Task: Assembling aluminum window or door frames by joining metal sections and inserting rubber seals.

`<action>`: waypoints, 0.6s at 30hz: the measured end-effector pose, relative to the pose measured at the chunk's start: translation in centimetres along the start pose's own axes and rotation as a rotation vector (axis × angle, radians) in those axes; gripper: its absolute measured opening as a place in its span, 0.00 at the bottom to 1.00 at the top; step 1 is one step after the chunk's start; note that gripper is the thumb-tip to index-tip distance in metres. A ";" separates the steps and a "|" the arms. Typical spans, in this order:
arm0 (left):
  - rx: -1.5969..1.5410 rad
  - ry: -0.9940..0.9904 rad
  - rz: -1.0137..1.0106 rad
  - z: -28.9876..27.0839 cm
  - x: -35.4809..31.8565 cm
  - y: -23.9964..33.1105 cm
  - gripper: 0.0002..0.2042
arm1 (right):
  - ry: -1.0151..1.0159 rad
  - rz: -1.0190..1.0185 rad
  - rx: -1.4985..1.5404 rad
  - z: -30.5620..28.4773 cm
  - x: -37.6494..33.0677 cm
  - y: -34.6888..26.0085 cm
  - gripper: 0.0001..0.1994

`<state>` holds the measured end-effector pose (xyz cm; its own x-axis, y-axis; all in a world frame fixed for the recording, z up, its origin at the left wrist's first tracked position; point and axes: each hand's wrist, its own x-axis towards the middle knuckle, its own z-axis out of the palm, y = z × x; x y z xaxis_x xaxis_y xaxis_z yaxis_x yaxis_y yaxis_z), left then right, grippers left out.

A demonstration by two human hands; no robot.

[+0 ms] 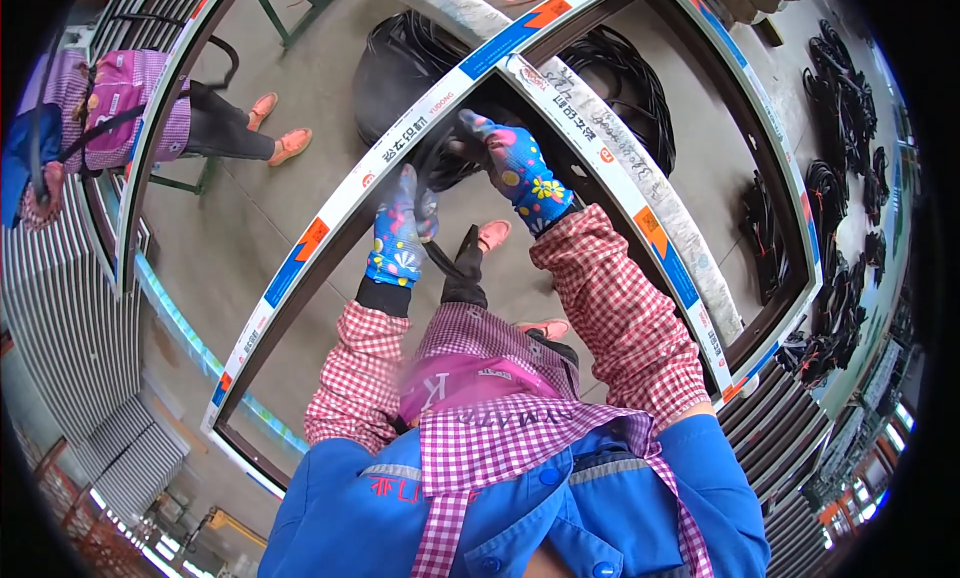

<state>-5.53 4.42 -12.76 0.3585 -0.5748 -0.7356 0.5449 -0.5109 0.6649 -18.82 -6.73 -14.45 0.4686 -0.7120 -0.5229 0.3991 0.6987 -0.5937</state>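
Large white-taped frame (437, 106) spans scene, propped above floor. Person's gloved left hand (398, 228) against near side of its long diagonal bar; black flexible strip (441, 261) dangles just beside fingers. Gloved right hand (522, 170) farther right, near where bars meet, fingertips blurred in shadow. Whether either hand grips strip or only presses bar: cannot tell. Hands close together probably for control of short stretch. Black coil (412, 53) on floor beyond bar, perhaps kept within reach.
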 end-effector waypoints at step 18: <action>1.684 0.350 1.209 4.8 0.9 5.9 0.23 | -0.347 -0.423 -0.742 -2.3 0.6 -2.3 0.13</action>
<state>-5.61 -2.14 -8.85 0.1270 -0.9723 0.1964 -0.9919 -0.1264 0.0160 -21.21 -8.90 -14.81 0.6565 -0.7537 -0.0316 0.0397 0.0763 -0.9963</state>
